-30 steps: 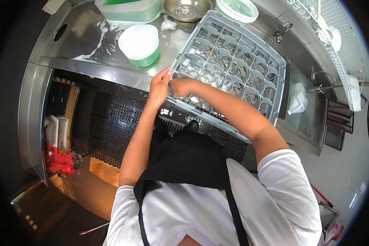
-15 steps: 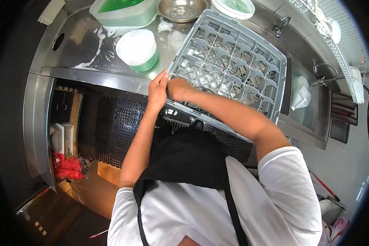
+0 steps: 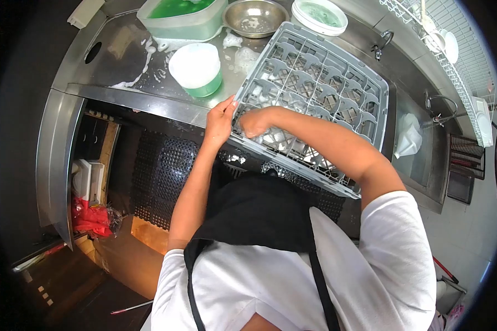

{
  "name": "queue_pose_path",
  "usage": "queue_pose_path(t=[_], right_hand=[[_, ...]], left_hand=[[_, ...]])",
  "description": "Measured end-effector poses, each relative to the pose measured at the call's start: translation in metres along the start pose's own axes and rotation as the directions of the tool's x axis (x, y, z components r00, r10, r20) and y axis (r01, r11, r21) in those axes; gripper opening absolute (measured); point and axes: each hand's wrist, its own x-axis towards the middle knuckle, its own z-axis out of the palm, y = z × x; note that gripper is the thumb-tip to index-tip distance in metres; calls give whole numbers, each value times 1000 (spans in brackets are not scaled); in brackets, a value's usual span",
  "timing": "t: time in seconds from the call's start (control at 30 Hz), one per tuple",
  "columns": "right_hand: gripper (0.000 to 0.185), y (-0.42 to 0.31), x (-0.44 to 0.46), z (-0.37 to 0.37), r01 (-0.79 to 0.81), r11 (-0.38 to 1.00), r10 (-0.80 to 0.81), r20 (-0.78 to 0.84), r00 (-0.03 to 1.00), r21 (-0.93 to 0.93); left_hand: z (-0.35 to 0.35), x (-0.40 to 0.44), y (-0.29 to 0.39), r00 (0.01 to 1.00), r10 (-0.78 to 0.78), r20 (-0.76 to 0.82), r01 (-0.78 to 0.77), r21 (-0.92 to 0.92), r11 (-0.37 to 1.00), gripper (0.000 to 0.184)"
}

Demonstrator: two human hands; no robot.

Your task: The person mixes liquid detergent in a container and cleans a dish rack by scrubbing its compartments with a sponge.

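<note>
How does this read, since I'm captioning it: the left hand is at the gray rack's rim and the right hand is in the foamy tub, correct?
One slip: the head view shows the right hand in the gray rack, not the foamy tub. The left hand is at the rack's rim.

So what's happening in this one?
A person in a black apron is working at a grey plastic rack with a grid of compartments. The left hand holds its near-left corner; the right hand reaches down inside beside it, and what its fingertips touch is hidden. The rack overhangs the front edge of a stainless-steel counter, near a round tub of foam-topped green liquid.
</note>
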Motion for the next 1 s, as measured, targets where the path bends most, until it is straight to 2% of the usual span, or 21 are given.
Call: queue_pose_path(t=[0.03,0.1,0.13,0.2,0.23,0.33,0.37,0.47,0.5,0.57,0.63,0.67,0.7,0.8,0.9,1.0], right_hand=[[34,1,-8,2,-20,1000,19,-47,999,-15],[32,13,-35,15,6,999,7,-313,950,39],[31,17,-47,19,25,998,4,-437,900,61],[27,4,-72,18,-66,986,148,-637,757,150],[26,-8,-81,14,-106,971,228,-714,662,212],[22,-38,-86,1,-139,989,131,-755,642,53],[20,-39,-71,5,-99,995,65,-744,665,-1],[20,-27,-19,18,-211,967,129,-438,890,-145],[20,-26,-6,20,-245,962,175,-421,890,-118],[21,-23,13,25,-305,950,257,-386,886,-68],[20,-28,13,28,-354,931,284,-434,855,-86],[20,-29,11,30,-379,921,298,-456,839,-95],[19,-29,5,29,-337,931,246,-439,864,-142],[17,-34,-2,21,-358,928,303,-355,885,-101],[16,-33,11,10,-505,805,569,-163,806,311],[15,-25,20,13,-494,784,572,-129,810,377]], left_hand=[[-1,-1,8,1000,-7,1,7,9,1000,35],[-1,3,0,999,-28,20,28,-19,999,35],[-1,4,-1,1000,-20,23,20,-30,999,36],[-2,5,-3,999,-8,46,10,-41,999,37],[-4,7,-9,992,-63,107,78,-151,985,42],[-3,9,-12,981,-82,174,133,-304,943,45],[-6,10,-15,967,-92,238,162,-296,941,48],[-12,12,-12,949,-50,311,147,-295,944,49],[-14,15,-12,939,-21,342,131,-299,945,49],[-22,15,-12,940,37,339,16,-153,988,49],[-24,17,-5,943,107,314,-101,-37,994,48],[-24,16,-4,945,91,313,-85,-34,996,47],[-23,16,-1,948,74,310,-67,-31,997,47],[-21,14,-1,957,66,281,-60,-30,998,46],[-18,11,-1,965,54,255,-50,-24,998,46],[-13,9,-1,975,33,220,-20,-60,998,45]])
